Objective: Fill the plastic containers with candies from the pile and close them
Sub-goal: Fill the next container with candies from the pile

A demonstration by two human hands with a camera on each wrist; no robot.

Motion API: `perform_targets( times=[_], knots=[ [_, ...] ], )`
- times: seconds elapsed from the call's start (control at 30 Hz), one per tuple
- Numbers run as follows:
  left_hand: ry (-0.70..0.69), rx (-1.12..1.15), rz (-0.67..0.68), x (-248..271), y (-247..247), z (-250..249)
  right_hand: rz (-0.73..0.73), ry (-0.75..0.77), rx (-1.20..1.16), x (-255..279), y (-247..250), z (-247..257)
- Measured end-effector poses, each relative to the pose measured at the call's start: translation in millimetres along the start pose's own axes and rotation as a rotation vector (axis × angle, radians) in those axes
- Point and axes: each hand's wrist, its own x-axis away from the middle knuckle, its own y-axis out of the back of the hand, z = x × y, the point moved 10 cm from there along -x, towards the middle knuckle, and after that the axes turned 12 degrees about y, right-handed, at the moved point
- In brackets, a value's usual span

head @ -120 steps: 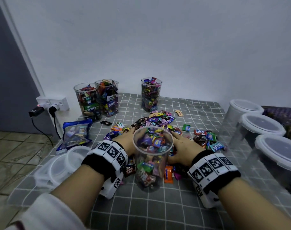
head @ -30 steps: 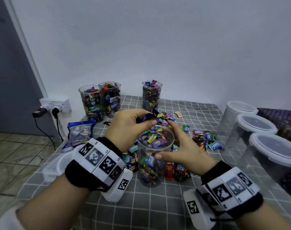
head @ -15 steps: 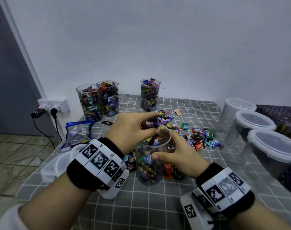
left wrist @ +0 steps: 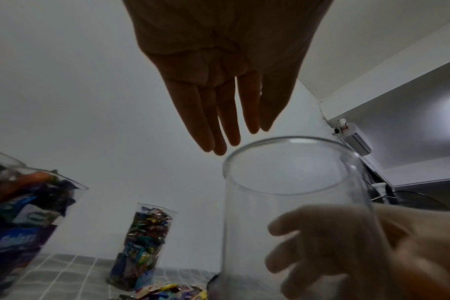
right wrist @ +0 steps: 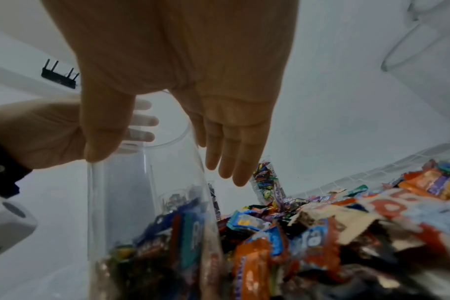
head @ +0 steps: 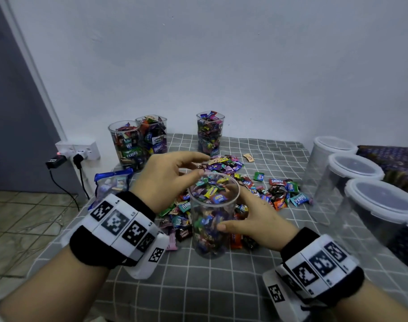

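— What had just changed at your clear round plastic container (head: 211, 217) near the middle of the grey checked table (head: 198, 287)?

— Your left hand (head: 165, 180) had been pinching a dark wrapped candy above the rim a second earlier. By this moment its fingers (left wrist: 219, 113) were straight and released, holding nothing, just above the left side of the mouth. I judged the piece had gone in.

— And your right hand (head: 249, 219)?

— It kept the same hold: thumb on the near wall, fingers curled round the far side, grasping the container, which stood upright on the table among the loose pile of wrapped candies (head: 268, 191).

— How full was it?

— Wrappers reached close to the rim, much like the three filled open containers (head: 210, 133) at the far side. You probably needed only a few more pieces, then a lid.

— Where would a lid come from?

— The white-lidded empty containers (head: 351, 173) stood at the right. Whether a spare lid lay elsewhere, I could not tell.
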Motion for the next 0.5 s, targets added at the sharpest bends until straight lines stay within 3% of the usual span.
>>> perform_targets(
  times=[0.1,0.2,0.27,0.4,0.5],
  knots=[
    [0.101,-0.213,0.074,-4,4,21,0.108,-0.021,0.195,4,-2,-8],
    [0.23,-0.687,0.343,-4,-17,54,0.236,-0.111,0.428,6,2,-24],
    [0.269,-0.868,0.473,-2,-29,73,0.323,-0.175,0.559,6,7,-33],
    [0.34,-1.004,0.633,4,-50,106,0.486,-0.304,0.741,10,13,-53],
    [0.414,-0.971,0.765,14,-69,122,0.548,-0.4,0.779,13,17,-68]
  ],
)
